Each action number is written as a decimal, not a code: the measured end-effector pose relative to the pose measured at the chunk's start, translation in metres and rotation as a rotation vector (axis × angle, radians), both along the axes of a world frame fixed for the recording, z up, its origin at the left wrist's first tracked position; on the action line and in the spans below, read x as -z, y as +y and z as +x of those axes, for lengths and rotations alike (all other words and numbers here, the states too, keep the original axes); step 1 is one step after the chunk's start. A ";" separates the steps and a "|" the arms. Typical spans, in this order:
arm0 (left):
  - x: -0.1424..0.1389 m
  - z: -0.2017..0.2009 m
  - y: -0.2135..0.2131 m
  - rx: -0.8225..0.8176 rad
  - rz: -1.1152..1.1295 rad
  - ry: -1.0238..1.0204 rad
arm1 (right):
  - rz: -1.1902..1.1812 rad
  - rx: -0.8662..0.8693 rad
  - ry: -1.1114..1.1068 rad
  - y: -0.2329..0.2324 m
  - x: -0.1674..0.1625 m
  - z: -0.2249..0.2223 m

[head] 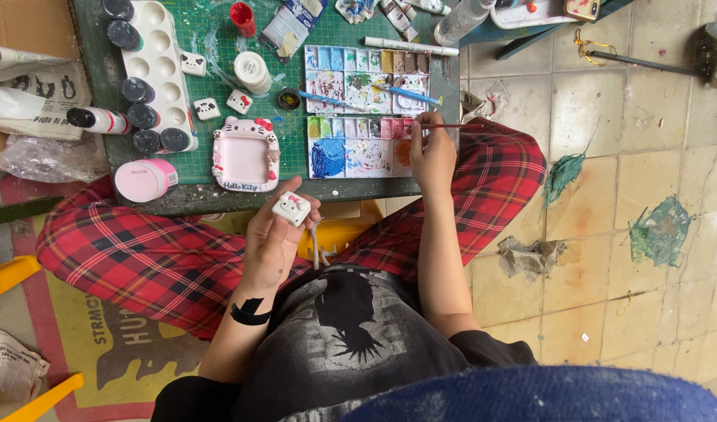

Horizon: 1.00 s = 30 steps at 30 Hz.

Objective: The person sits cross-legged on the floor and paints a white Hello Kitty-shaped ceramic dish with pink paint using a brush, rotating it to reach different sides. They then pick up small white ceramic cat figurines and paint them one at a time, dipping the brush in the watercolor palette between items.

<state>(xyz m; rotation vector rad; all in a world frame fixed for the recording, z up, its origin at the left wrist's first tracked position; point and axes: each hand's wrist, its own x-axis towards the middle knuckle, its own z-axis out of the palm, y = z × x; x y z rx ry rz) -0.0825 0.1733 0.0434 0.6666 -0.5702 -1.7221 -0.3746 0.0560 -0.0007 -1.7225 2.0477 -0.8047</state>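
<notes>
My left hand (274, 234) holds a small white cat-face figurine (291, 208) with a pink bow, just below the near edge of the green cutting mat (210, 62). My right hand (433, 156) grips a thin red-handled paintbrush (451, 126), its tip over the lower paint palette (358, 147) with pink, blue and green wells. A second palette (366, 80) lies above it with two blue brushes resting on it. A pink cat-shaped plaster frame (246, 155) lies on the mat left of the palettes.
A white mixing tray (157, 70) with dark paint bottles stands at the left, beside small white figurines (207, 109), a pink jar (144, 179), a white jar (252, 72) and paint tubes. Tiled floor with green paint stains (659, 230) lies at the right. Red plaid trousers surround the low table.
</notes>
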 end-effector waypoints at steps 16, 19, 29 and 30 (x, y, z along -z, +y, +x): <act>-0.011 0.000 -0.004 -0.018 -0.024 -0.074 | -0.049 -0.039 -0.178 0.002 -0.001 0.007; -0.013 0.000 -0.005 -0.011 -0.031 -0.095 | -0.040 -0.074 -0.066 0.003 -0.004 0.012; -0.014 -0.001 -0.005 -0.006 -0.040 -0.108 | -0.047 -0.022 -0.087 0.004 -0.014 0.016; -0.015 0.000 -0.005 -0.008 -0.040 -0.108 | -0.066 0.002 -0.111 0.004 -0.014 0.014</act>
